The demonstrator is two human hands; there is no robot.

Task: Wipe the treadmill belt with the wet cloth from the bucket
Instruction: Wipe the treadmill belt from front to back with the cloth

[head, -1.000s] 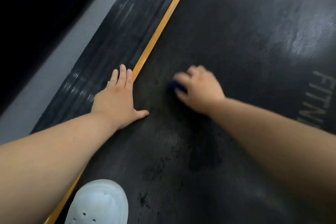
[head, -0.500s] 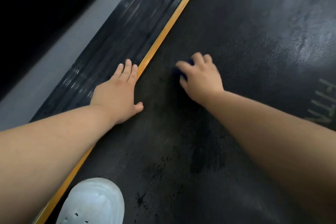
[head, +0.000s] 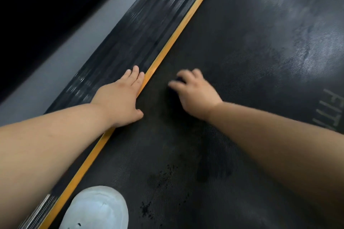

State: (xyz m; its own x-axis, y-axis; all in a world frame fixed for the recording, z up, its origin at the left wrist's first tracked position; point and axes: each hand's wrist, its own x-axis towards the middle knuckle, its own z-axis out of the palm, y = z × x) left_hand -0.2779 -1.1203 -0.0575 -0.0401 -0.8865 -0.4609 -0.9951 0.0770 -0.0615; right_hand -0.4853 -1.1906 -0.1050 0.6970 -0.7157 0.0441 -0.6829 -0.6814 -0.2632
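**Now, wipe with firm, overlapping strokes**

Your right hand has its fingers curled over the small dark-blue wet cloth, pressing it to the black textured treadmill belt near the orange edge strip. Your left hand braces flat, fingers straight. Press evenly and work toward the dark spots nearer you.

The treadmill belt bears a white shoe, left hand, and right hand atop a cloth.
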